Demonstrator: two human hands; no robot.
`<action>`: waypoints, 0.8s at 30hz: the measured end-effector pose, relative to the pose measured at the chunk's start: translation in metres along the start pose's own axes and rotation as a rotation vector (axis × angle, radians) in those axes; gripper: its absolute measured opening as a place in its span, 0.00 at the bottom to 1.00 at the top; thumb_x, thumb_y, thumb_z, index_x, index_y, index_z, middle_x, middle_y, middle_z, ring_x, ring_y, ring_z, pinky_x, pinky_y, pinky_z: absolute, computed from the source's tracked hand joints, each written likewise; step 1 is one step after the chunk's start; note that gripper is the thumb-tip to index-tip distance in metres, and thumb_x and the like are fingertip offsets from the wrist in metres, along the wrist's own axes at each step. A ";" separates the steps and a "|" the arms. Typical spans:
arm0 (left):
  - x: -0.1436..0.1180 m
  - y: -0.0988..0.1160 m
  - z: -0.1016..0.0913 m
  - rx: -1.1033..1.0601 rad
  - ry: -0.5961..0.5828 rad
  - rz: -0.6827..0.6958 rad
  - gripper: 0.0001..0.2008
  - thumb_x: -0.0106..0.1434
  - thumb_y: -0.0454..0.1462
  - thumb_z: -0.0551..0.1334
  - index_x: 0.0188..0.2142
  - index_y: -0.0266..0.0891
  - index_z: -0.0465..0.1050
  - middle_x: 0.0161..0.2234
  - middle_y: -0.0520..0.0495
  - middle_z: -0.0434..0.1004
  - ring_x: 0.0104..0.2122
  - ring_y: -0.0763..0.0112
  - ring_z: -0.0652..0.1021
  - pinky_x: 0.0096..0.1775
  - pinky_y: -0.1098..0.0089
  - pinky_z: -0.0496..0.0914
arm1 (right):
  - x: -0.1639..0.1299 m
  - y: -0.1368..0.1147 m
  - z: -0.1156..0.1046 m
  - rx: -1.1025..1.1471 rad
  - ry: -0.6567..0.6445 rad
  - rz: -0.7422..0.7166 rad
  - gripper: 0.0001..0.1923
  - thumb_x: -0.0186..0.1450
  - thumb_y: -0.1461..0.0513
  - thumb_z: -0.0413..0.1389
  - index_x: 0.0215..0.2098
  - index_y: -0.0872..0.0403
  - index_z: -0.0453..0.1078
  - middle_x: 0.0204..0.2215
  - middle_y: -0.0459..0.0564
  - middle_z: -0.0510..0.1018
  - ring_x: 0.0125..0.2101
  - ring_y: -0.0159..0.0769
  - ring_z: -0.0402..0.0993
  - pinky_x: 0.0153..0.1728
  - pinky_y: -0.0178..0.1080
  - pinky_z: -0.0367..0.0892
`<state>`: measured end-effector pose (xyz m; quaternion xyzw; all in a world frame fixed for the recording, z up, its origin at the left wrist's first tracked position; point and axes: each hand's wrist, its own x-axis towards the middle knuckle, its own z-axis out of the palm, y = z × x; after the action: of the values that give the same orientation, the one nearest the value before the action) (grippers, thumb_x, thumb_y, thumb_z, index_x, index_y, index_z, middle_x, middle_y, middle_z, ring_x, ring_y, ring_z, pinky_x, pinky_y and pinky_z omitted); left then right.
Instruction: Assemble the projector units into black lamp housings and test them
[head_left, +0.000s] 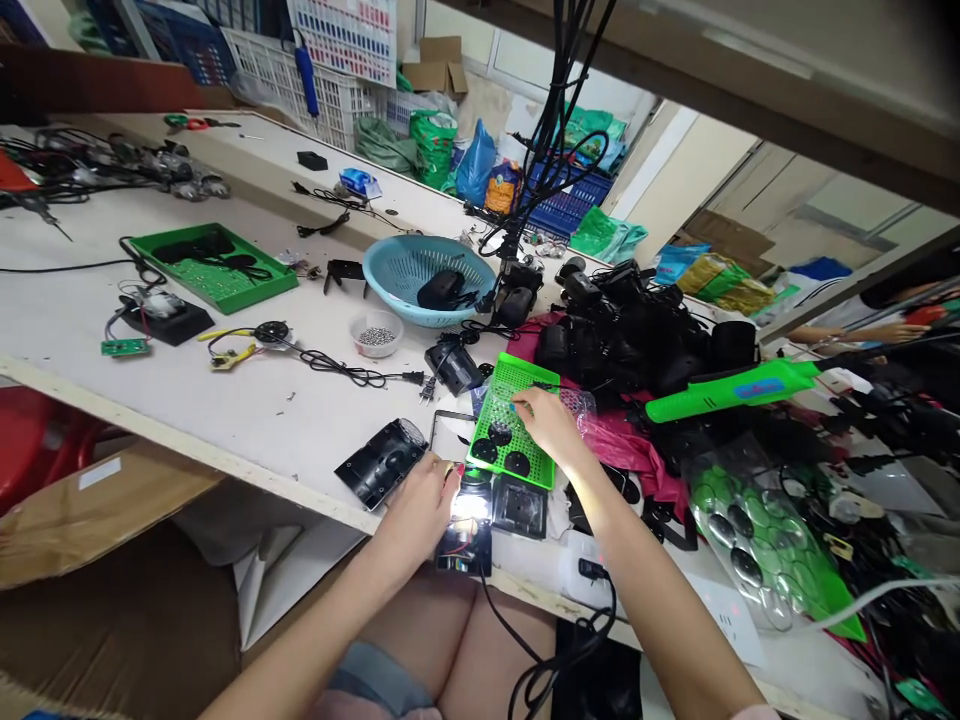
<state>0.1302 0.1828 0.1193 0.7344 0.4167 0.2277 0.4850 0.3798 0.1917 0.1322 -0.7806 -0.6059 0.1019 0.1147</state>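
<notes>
Steadying the light, rigid housing [466,530] by its edge, the left hand [427,500] clamps it while the right hand's [551,425] fingertips pinch together over the tray [517,420].

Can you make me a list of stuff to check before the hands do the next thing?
1. Left hand steadies the black device at the table edge: ok.
2. Right hand reaches the small green tray: ok.
3. Black round parts left in that tray: ok.
4. Right fingers already holding a part: cannot tell.
5. Cord hanging off the device clear of the lap: not ok, it loops there.
6. Green tool out of the way: ok.
</notes>
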 end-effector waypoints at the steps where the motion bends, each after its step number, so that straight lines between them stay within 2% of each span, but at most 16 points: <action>1: 0.004 0.006 -0.003 0.145 0.000 0.036 0.15 0.70 0.40 0.52 0.34 0.40 0.75 0.35 0.42 0.72 0.36 0.57 0.75 0.42 0.62 0.66 | 0.008 0.001 0.003 0.006 -0.009 0.005 0.11 0.72 0.59 0.53 0.47 0.56 0.74 0.47 0.53 0.79 0.46 0.39 0.77 0.50 0.49 0.71; 4: 0.036 0.025 -0.007 0.565 -0.011 0.232 0.17 0.70 0.33 0.46 0.43 0.36 0.73 0.40 0.38 0.74 0.41 0.55 0.75 0.41 0.61 0.68 | 0.024 0.008 0.012 0.022 -0.036 0.038 0.10 0.71 0.58 0.56 0.45 0.56 0.74 0.45 0.52 0.78 0.47 0.39 0.76 0.51 0.49 0.71; 6: 0.072 0.033 -0.001 0.638 -0.048 0.330 0.16 0.69 0.30 0.47 0.45 0.36 0.73 0.43 0.38 0.75 0.45 0.56 0.73 0.46 0.60 0.68 | 0.029 0.014 0.016 0.041 -0.047 0.053 0.11 0.71 0.57 0.56 0.44 0.56 0.73 0.44 0.52 0.78 0.46 0.39 0.76 0.50 0.48 0.72; 9: 0.125 0.033 0.016 0.694 -0.123 0.402 0.14 0.63 0.24 0.50 0.37 0.36 0.74 0.39 0.39 0.76 0.46 0.55 0.72 0.48 0.60 0.67 | 0.032 0.020 0.019 0.086 -0.063 0.051 0.11 0.70 0.56 0.56 0.43 0.56 0.73 0.42 0.50 0.79 0.44 0.38 0.76 0.49 0.48 0.72; 11: 0.148 0.030 0.026 0.719 -0.149 0.437 0.14 0.61 0.22 0.51 0.35 0.34 0.73 0.38 0.37 0.76 0.46 0.54 0.72 0.48 0.59 0.66 | 0.033 0.022 0.020 0.125 -0.068 0.040 0.11 0.70 0.56 0.56 0.42 0.57 0.73 0.40 0.50 0.79 0.43 0.37 0.77 0.48 0.47 0.72; 14: 0.161 0.023 0.032 0.727 -0.162 0.477 0.15 0.60 0.21 0.50 0.37 0.32 0.72 0.39 0.36 0.75 0.45 0.54 0.72 0.47 0.59 0.66 | 0.033 0.025 0.024 0.180 -0.060 0.025 0.12 0.70 0.56 0.56 0.43 0.57 0.73 0.40 0.50 0.79 0.43 0.37 0.77 0.49 0.48 0.72; 20: 0.162 0.010 0.026 0.659 -0.162 0.539 0.23 0.56 0.19 0.48 0.48 0.31 0.69 0.39 0.39 0.75 0.42 0.59 0.73 0.43 0.64 0.67 | 0.031 0.026 0.028 0.250 -0.043 -0.005 0.13 0.71 0.56 0.55 0.47 0.57 0.72 0.39 0.49 0.78 0.41 0.37 0.76 0.48 0.48 0.72; 24: 0.164 0.002 0.025 0.618 -0.161 0.613 0.21 0.62 0.22 0.47 0.52 0.33 0.67 0.43 0.40 0.75 0.43 0.61 0.72 0.46 0.64 0.67 | 0.033 0.026 0.030 0.263 -0.030 -0.047 0.12 0.70 0.57 0.56 0.48 0.56 0.72 0.41 0.50 0.77 0.43 0.39 0.74 0.49 0.49 0.70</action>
<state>0.2393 0.3059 0.0993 0.9499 0.1892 0.1678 0.1836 0.4027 0.2191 0.0953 -0.7427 -0.6071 0.1894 0.2095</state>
